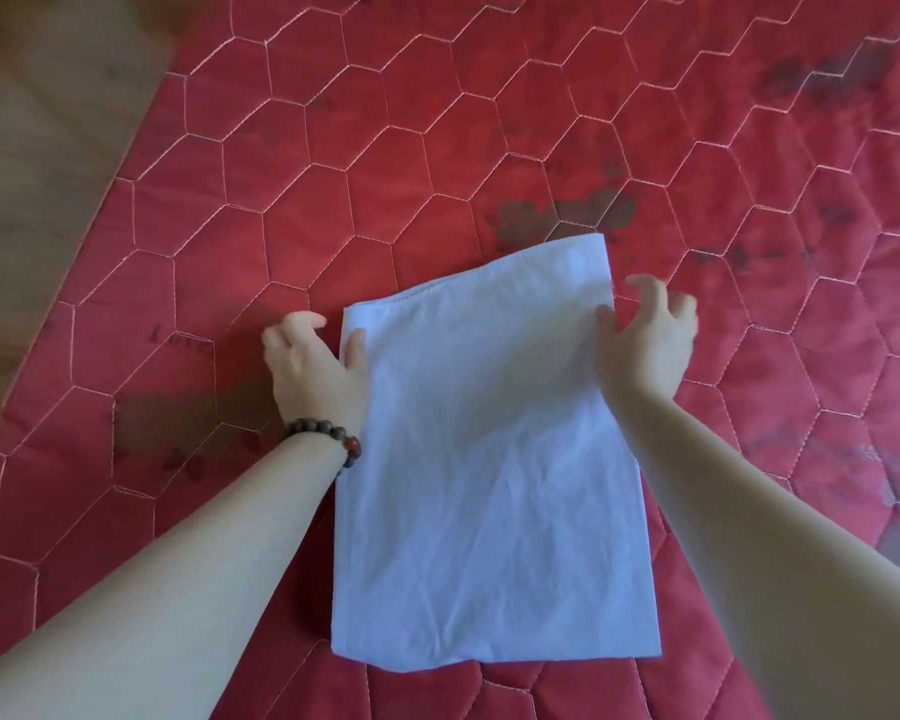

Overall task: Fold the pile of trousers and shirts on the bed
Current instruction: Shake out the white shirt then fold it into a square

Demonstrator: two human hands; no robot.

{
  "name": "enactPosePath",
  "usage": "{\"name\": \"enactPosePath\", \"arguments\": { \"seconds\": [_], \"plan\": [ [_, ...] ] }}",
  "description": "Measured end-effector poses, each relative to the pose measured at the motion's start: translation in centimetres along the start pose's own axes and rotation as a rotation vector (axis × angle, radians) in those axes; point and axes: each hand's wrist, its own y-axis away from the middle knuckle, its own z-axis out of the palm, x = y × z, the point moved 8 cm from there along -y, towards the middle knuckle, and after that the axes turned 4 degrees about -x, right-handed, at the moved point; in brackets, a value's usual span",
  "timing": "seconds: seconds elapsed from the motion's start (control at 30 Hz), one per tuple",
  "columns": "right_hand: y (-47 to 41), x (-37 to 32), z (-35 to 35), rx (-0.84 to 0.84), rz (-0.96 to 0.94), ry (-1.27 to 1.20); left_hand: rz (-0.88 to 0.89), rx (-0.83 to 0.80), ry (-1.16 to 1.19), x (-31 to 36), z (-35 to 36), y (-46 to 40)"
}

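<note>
Folded white garment (489,459) flat on red quilt (385,148); left hand (313,366), right hand (645,345) at far corners.

Faint "Love" on the red quilt (437,148)

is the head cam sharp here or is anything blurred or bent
Head view: the white folded garment is fairly sharp; fingers of the left hand and right hand smear with motion blur; the red quilt softens toward the edges, its stitch lines bowed by the wide lens.

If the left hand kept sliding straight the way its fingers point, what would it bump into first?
Probably nothing: the left hand points up the red quilted bedcover, alongside the folded white cloth, and that stretch looks bare.
</note>
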Motion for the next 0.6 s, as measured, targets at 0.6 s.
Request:
{"name": "enactPosePath", "arguments": {
  "seconds": [0.6],
  "plan": [
    [1.3,-1.3,7.8,-0.344,-0.392,0.620,0.443,-0.432,-0.701,1.3,9.2,3.7]
  ]
}}
